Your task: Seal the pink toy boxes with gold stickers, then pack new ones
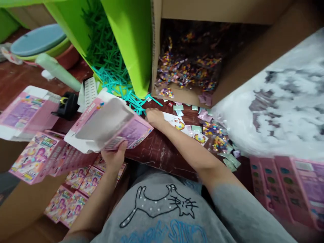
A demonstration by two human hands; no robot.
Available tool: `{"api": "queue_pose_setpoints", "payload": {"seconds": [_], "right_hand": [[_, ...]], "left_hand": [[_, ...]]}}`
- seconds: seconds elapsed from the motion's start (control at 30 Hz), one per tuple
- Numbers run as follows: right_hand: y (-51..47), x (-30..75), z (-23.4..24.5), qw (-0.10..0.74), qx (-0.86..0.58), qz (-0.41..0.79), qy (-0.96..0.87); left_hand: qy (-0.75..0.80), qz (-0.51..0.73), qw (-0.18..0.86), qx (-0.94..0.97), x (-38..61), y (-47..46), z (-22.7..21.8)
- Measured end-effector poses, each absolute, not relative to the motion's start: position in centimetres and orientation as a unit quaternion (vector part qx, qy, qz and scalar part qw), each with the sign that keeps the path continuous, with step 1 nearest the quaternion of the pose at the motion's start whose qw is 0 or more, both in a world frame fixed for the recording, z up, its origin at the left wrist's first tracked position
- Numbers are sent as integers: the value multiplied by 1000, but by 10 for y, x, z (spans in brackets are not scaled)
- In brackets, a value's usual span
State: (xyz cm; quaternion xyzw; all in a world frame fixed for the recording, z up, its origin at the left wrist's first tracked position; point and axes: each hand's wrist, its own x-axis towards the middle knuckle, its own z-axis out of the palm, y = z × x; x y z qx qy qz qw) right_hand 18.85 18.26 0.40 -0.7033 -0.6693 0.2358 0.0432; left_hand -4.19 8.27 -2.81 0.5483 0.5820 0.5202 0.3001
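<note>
My left hand (115, 156) is closed on the near edge of an open pink cardboard box (113, 125), holding it up over the dark wooden table (157, 148). My right hand (155, 118) reaches forward to a heap of teal plastic sticks (126, 92) that spills from a green box (131, 40). Its fingers curl down onto the sticks; what they hold is hidden. Just right of that hand lie small printed cards (179, 124) and little bags of coloured beads (217, 141).
A brown carton (227, 67) at the back holds several bead bags. Flat pink boxes (27, 114) lie at left, finished pink boxes (76, 182) fill a carton below, and pink trays (291, 189) stand at right. A tape dispenser (67, 104), stacked bowls (40, 44) and a white plastic sheet (283, 101) surround the table.
</note>
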Motion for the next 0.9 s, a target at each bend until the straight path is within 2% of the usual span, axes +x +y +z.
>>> {"api": "queue_pose_setpoints", "payload": {"seconds": [0.17,0.23,0.3,0.4,0.47,0.53,0.6,0.8,0.9], "right_hand": [[167,215,16,72,-705,253,-659],[144,241,29,120,-696,247,-664],[115,269,50,260,-665,224,-663],[68,291,90,569,-537,166,-600],[43,286,114,678,-448,161,-559],[28,273,126,698,-393,183,-571],[22,264,126,676,-374,193,-605],[7,298,111,615,-432,97,-652],[-9,307,127,575,-447,114,-676]], "left_hand": [[604,489,279,564,-50,81,-24],[593,482,247,596,-51,74,-15],[568,440,256,646,-46,67,-5],[507,356,322,716,-28,60,3],[467,347,357,731,-11,58,1],[433,360,381,733,5,55,-4],[400,359,402,742,15,51,-10],[354,363,386,771,15,48,-10],[312,378,391,779,15,51,-4]]}}
